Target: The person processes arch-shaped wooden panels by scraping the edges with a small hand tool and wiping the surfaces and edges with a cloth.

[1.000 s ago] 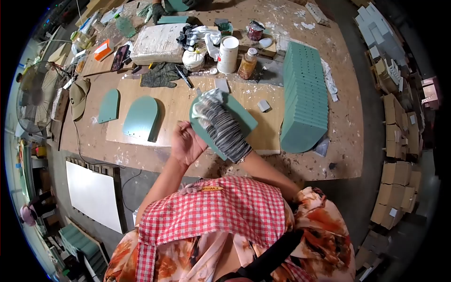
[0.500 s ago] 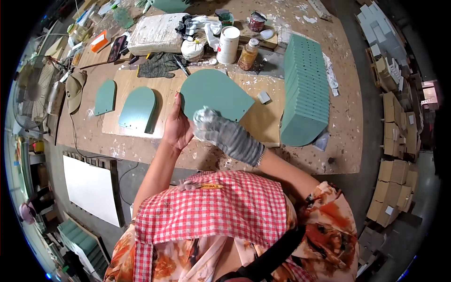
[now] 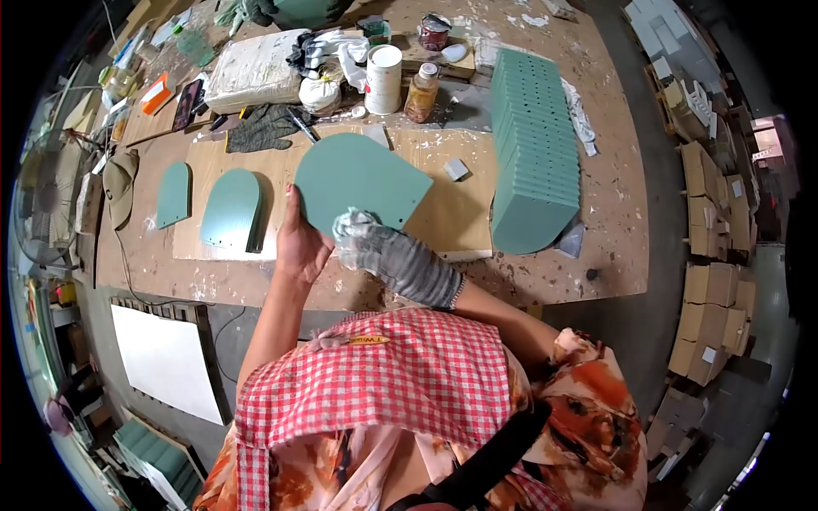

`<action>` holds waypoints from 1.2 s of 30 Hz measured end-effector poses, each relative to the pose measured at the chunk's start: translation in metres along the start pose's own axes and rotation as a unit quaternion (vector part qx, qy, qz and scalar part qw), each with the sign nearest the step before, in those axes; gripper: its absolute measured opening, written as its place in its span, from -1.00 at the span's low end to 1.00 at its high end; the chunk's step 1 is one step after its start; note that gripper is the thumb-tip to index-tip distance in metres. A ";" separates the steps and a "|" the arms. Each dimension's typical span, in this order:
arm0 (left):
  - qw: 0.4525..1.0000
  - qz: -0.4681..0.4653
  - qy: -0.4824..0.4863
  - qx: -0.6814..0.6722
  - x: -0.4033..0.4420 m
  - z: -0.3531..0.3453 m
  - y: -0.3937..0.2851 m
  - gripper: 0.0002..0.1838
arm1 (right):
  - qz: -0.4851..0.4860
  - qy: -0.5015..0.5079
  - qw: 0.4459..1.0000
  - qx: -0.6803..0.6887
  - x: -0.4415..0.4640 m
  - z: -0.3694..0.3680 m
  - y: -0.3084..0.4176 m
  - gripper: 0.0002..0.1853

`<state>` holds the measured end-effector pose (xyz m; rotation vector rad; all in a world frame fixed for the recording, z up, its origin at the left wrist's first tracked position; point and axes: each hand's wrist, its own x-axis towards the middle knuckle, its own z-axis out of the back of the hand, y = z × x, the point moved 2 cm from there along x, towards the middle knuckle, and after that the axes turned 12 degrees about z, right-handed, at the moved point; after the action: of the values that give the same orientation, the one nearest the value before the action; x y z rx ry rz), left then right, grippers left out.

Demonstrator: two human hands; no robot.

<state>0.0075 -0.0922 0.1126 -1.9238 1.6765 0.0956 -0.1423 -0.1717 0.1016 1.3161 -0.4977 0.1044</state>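
My left hand (image 3: 302, 245), bare, grips the lower left edge of a green panel (image 3: 358, 179) with a rounded end and small holes near one straight edge. The panel is raised over the work table. My right hand (image 3: 396, 260) wears a grey knit glove and is closed on a crumpled pale cloth (image 3: 356, 225), which touches the panel's lower edge. On the left lie two smaller arch-shaped green pieces, one larger (image 3: 232, 209) and one smaller (image 3: 174, 196). To the right of the panel sits a small grey block (image 3: 456, 169).
A long stack of green panels (image 3: 532, 162) stands on the right of the paint-spotted table (image 3: 596, 264). At the back are a white canister (image 3: 383, 81), a bottle (image 3: 422, 94), a wrapped bundle (image 3: 256, 72) and a dark glove (image 3: 266, 128). Another person's gloved hands (image 3: 328, 10) hold a green piece.
My view has shifted, so the table things appear farther left. The panel has come slightly nearer my body, uncovering a grey piece behind it. Both hands keep their holds.
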 end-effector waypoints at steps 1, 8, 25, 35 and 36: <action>1.000 -0.012 -0.020 -0.013 -0.002 0.000 -0.002 -0.40 | 0.139 0.103 0.932 -0.319 -0.006 0.005 0.006 -0.70; 1.000 -0.002 -0.030 -0.003 -0.001 0.018 0.003 -0.45 | -0.058 -0.168 0.981 0.079 -0.019 0.081 -0.013 -0.68; 0.990 0.081 -0.040 0.105 -0.016 0.008 0.016 -0.41 | -0.048 -0.307 0.944 -0.113 0.017 0.104 0.056 -0.68; 0.994 0.029 -0.064 0.084 -0.015 0.025 0.008 -0.40 | -0.065 -0.144 0.981 -0.114 -0.034 0.088 0.023 -0.70; 0.993 0.030 -0.072 0.089 -0.018 0.024 0.006 -0.40 | -0.122 -0.184 0.972 -0.085 -0.040 0.093 0.021 -0.71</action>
<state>0.0057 -0.0649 0.0976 -1.6953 1.5911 0.1003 -0.2120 -0.2460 0.1195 1.2215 -0.6386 -0.3852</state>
